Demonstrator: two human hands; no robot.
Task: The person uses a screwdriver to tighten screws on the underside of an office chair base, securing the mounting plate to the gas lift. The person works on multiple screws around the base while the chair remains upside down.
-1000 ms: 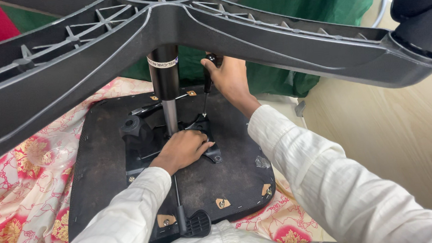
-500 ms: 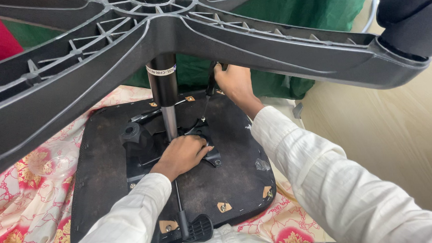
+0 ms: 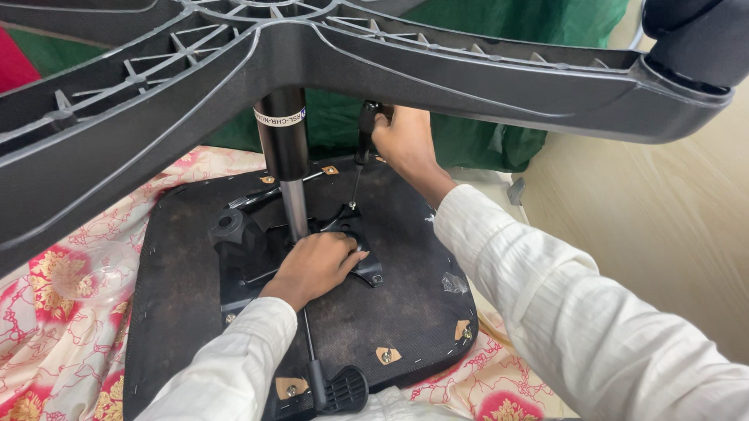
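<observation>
An upturned office chair lies before me, its black seat underside (image 3: pixel 412 301) facing up. The gas cylinder (image 3: pixel 286 155) rises from the black metal mechanism plate (image 3: pixel 249 241) to the grey star base (image 3: pixel 217 66) overhead. My left hand (image 3: pixel 314 265) rests flat on the mechanism beside the cylinder. My right hand (image 3: pixel 405 138) grips the black handle of a screwdriver (image 3: pixel 362 152), held upright with its tip down on the mechanism near my left fingers. A black lever paddle (image 3: pixel 342 390) sticks out at the seat's near edge.
A floral pink and white cloth (image 3: pixel 51 334) lies under the seat. A green cloth (image 3: pixel 501 28) hangs behind. A black castor (image 3: pixel 703 19) sits on the base arm at upper right. A pale wooden panel (image 3: pixel 679 248) stands on the right.
The view has shifted slightly. My right hand with the screwdriver stays at the same spot on the mechanism, and my left hand remains on the plate.
</observation>
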